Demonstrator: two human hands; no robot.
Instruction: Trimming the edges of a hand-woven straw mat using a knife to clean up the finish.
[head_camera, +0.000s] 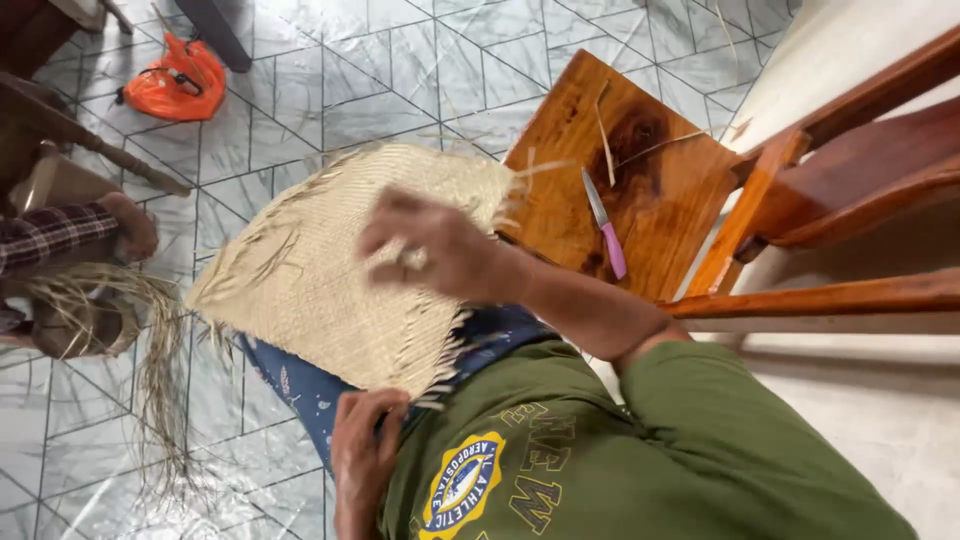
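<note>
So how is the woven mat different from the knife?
The mat is big, pale straw with frayed edges; the knife is small, with a pink handle and a metal blade. The mat rests on the person's lap under the right hand; the knife lies untouched on a wooden chair.

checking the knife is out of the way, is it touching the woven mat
Apart. The head view shows the pink-handled knife lying on the wooden chair seat, with bare wood between it and the woven mat.
</note>
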